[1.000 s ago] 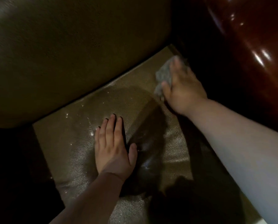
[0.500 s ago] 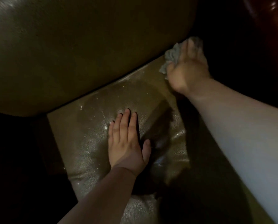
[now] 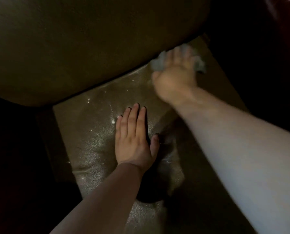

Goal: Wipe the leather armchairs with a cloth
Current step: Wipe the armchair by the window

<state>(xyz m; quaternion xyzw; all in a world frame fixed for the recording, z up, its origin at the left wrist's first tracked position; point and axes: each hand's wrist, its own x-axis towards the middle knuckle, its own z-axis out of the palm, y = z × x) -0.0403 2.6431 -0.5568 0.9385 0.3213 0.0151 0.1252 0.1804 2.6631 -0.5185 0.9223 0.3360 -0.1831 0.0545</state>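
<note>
Seat cushion [image 3: 97, 132]: bare leather left of both hands.
Left hand [image 3: 134, 141]: flat, fingers straight, mid-seat.
Right hand [image 3: 174, 76]: presses cloth [image 3: 157, 64] at backrest [image 3: 90, 48] seam; grip blurred.

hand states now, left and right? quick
Left hand: open, fingers straight, flat on the seat cushion, holding nothing.
Right hand: on the grey cloth by the backrest; motion-blurred, grip cannot be told.

Your seat cushion [image 3: 97, 132] bears your flat left hand [image 3: 134, 141] mid-surface; the cloth [image 3: 159, 64] lies at its rear edge.
</note>
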